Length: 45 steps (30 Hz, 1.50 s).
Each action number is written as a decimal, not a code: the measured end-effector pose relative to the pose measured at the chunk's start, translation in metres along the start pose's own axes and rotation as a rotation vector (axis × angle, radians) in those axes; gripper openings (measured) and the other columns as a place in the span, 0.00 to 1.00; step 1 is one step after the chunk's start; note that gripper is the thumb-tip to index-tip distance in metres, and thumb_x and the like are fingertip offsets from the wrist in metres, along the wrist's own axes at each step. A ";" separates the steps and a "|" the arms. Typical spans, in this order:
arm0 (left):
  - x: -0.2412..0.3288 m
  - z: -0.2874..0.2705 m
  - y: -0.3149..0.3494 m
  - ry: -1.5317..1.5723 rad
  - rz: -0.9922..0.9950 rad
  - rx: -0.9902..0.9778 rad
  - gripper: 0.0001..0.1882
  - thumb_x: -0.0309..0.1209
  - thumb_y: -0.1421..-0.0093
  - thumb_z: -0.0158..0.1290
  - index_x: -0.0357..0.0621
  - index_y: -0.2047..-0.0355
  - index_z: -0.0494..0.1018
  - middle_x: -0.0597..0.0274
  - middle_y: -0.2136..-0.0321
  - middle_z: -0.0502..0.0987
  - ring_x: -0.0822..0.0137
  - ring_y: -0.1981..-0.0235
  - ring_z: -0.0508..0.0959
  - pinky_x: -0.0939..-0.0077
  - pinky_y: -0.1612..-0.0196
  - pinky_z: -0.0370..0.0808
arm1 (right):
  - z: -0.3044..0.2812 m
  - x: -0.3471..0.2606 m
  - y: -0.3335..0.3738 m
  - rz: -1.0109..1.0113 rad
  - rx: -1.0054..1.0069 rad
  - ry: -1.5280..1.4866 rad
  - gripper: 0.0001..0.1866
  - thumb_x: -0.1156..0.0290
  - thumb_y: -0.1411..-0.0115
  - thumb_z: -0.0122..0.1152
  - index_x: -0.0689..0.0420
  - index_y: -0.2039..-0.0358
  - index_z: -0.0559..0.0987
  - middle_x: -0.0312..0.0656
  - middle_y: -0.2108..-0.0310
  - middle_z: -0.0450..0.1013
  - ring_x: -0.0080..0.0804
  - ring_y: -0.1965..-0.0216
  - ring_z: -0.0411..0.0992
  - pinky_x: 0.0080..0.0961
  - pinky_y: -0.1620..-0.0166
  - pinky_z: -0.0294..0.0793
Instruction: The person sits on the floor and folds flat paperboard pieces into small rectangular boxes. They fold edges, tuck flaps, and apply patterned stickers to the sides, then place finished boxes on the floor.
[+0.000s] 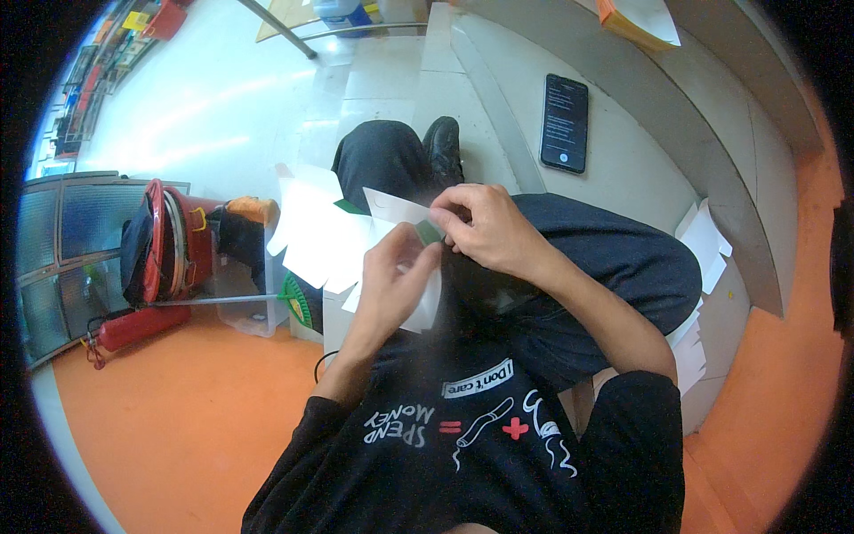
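Observation:
Over my lap my left hand (391, 276) and my right hand (489, 231) meet at a folded white card piece (396, 208) with a green patch between the fingers. The left thumb and fingers are closed round its lower part. With thumb and fingertips pinched together, my right hand grips its right edge; the exact fold there is hidden by the fingers. Beside my left hand lies a pile of white card sheets (316, 240), some with flaps sticking out and a bit of green showing at the top.
A phone (565, 123) with a lit screen lies on the tiled step at the right. More white card pieces (704, 245) rest beside my right knee. A red bucket (178, 242), a red fire extinguisher (142, 329) and a green brush (295, 300) are at the left.

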State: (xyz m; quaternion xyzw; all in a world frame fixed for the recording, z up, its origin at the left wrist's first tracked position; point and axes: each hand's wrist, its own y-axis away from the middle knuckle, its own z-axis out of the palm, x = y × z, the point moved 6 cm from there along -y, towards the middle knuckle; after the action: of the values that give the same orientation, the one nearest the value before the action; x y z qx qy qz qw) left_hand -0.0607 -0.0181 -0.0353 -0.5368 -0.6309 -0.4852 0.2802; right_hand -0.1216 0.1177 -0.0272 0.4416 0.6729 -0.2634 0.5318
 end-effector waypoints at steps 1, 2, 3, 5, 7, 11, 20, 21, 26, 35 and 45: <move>-0.004 -0.004 0.003 0.112 -0.031 -0.004 0.08 0.29 0.42 0.55 0.36 0.69 0.72 0.60 0.73 0.77 0.71 0.72 0.76 0.76 0.68 0.71 | 0.001 0.002 0.001 0.040 -0.026 0.000 0.14 0.69 0.38 0.55 0.69 0.66 0.79 0.45 0.77 0.76 0.26 0.78 0.74 0.23 0.72 0.74; -0.010 -0.006 0.006 0.231 -0.085 -0.010 0.06 0.28 0.41 0.54 0.37 0.69 0.72 0.62 0.72 0.77 0.74 0.71 0.76 0.78 0.67 0.71 | 0.002 0.003 0.003 0.075 -0.051 -0.018 0.13 0.69 0.38 0.55 0.69 0.66 0.79 0.44 0.77 0.76 0.25 0.78 0.74 0.22 0.73 0.74; -0.017 -0.006 0.013 0.368 -0.142 -0.025 0.04 0.26 0.41 0.54 0.39 0.70 0.71 0.66 0.73 0.74 0.76 0.69 0.72 0.83 0.65 0.66 | 0.005 0.004 0.005 0.107 -0.081 -0.038 0.13 0.69 0.38 0.55 0.69 0.66 0.79 0.44 0.78 0.76 0.25 0.79 0.74 0.21 0.73 0.74; -0.028 -0.004 0.020 0.519 -0.221 -0.039 0.04 0.25 0.41 0.53 0.41 0.72 0.70 0.68 0.74 0.73 0.77 0.70 0.71 0.83 0.65 0.66 | 0.011 0.004 0.008 0.144 -0.146 -0.049 0.13 0.70 0.39 0.55 0.69 0.67 0.79 0.44 0.78 0.76 0.24 0.79 0.75 0.21 0.73 0.74; -0.037 0.000 0.031 0.540 -0.261 -0.048 0.07 0.25 0.41 0.53 0.45 0.75 0.67 0.71 0.75 0.69 0.78 0.72 0.68 0.84 0.68 0.64 | 0.015 0.002 0.013 0.156 -0.205 -0.027 0.12 0.71 0.40 0.56 0.69 0.67 0.80 0.44 0.78 0.77 0.25 0.77 0.75 0.22 0.72 0.75; -0.047 0.014 0.044 0.580 -0.312 -0.022 0.07 0.26 0.41 0.51 0.45 0.75 0.66 0.71 0.75 0.68 0.79 0.73 0.66 0.84 0.69 0.61 | 0.014 0.001 0.020 0.181 -0.158 0.060 0.14 0.68 0.48 0.57 0.68 0.71 0.81 0.60 0.73 0.75 0.50 0.67 0.78 0.38 0.60 0.76; -0.044 0.020 0.038 0.622 -0.360 -0.027 0.13 0.28 0.40 0.52 0.33 0.57 0.71 0.58 0.62 0.75 0.70 0.60 0.74 0.77 0.52 0.69 | 0.015 -0.001 0.023 0.146 -0.142 0.097 0.13 0.69 0.44 0.59 0.69 0.69 0.80 0.48 0.73 0.77 0.30 0.73 0.76 0.26 0.68 0.75; -0.042 0.020 0.038 0.626 -0.352 -0.027 0.13 0.29 0.40 0.53 0.34 0.57 0.72 0.58 0.62 0.76 0.71 0.60 0.75 0.77 0.52 0.69 | 0.014 -0.002 0.023 0.158 -0.141 0.096 0.13 0.69 0.43 0.59 0.69 0.69 0.80 0.48 0.73 0.77 0.30 0.73 0.76 0.26 0.68 0.75; -0.039 0.018 0.046 0.582 -0.387 -0.006 0.13 0.26 0.40 0.53 0.31 0.57 0.71 0.58 0.62 0.76 0.68 0.58 0.75 0.74 0.52 0.70 | 0.014 -0.005 0.024 0.111 -0.136 0.080 0.12 0.70 0.42 0.59 0.69 0.68 0.79 0.47 0.73 0.77 0.30 0.73 0.76 0.26 0.68 0.75; -0.044 0.023 0.043 0.955 -0.382 0.030 0.07 0.27 0.37 0.53 0.34 0.64 0.72 0.56 0.64 0.77 0.67 0.61 0.78 0.68 0.55 0.77 | 0.016 0.002 0.024 0.126 -0.066 0.017 0.13 0.68 0.46 0.58 0.68 0.72 0.80 0.58 0.72 0.76 0.52 0.67 0.77 0.40 0.60 0.75; -0.041 0.031 0.036 0.931 -0.313 0.134 0.11 0.28 0.37 0.53 0.28 0.61 0.73 0.49 0.62 0.77 0.61 0.58 0.79 0.70 0.50 0.78 | 0.014 0.009 0.019 0.185 -0.060 0.068 0.14 0.67 0.46 0.57 0.68 0.72 0.81 0.59 0.73 0.76 0.53 0.69 0.77 0.40 0.61 0.75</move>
State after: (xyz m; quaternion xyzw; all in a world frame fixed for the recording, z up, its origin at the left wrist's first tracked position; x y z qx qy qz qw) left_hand -0.0103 -0.0080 -0.0711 -0.1426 -0.5416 -0.6680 0.4900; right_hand -0.0990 0.1178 -0.0379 0.4947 0.6545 -0.1777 0.5435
